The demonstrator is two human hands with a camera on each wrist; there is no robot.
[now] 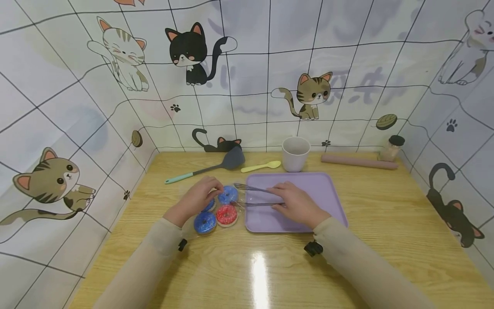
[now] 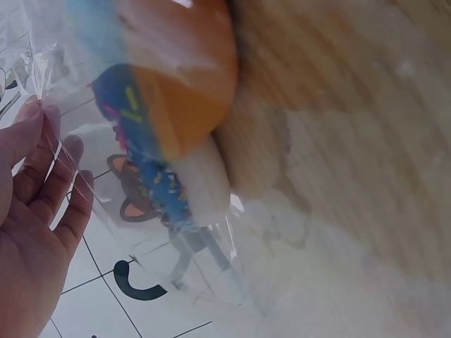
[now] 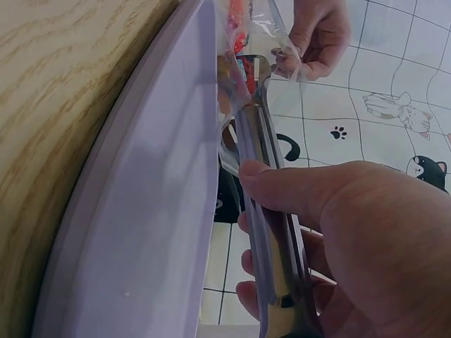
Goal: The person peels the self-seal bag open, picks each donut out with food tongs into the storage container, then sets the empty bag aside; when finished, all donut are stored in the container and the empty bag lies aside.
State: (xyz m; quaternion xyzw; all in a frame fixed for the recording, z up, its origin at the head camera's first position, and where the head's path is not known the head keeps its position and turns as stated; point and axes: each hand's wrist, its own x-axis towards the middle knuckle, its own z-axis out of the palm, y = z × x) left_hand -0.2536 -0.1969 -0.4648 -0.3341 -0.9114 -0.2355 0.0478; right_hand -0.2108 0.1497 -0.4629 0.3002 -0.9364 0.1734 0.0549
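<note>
Step in hand: I read this as drawing a doughnut out of the clear bag with the tongs, with the grab itself not yet made.
Left hand: it pinches the bag's upper edge, holding the plastic open by the blue doughnut.
Right hand: it grips the tongs over the lilac tray, thumb pressed along one arm.
Tongs: the tips reach into the bag's mouth (I cannot tell whether they already touch a doughnut).
Doughnuts: blue ones and a red doughnut lie in the bag on the tabletop, just left of the tray.
Next move, as I judge it: squeeze the tongs on one doughnut, keep the bag pinned, then lift it across onto the tray.
</note>
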